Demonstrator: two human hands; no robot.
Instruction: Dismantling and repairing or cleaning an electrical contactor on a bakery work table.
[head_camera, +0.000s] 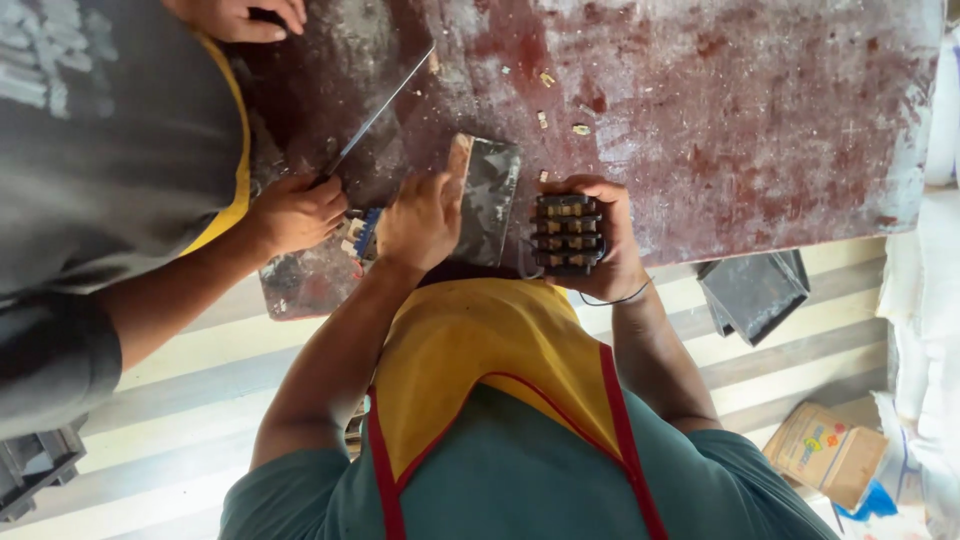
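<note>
My right hand (612, 262) grips a black ribbed electrical block with brass contacts (566, 233) at the near edge of a worn red table (760, 120). A thin black wire (615, 297) loops from it by my wrist. My left hand (420, 218) is curled into a fist beside a dark metal plate (492, 195); what it holds is hidden. A small blue part (366, 232) lies just left of that fist. A co-worker's hand (295, 212) holds a long thin metal rod (380, 112) slanting across the table. Their other hand (245, 17) rests at the top edge.
Small brass bits (560, 104) are scattered on the tabletop. On the striped floor lie dark metal trays (755, 290), a cardboard box (825, 452) and a black crate (35, 468). White sacks (935, 300) stand along the right.
</note>
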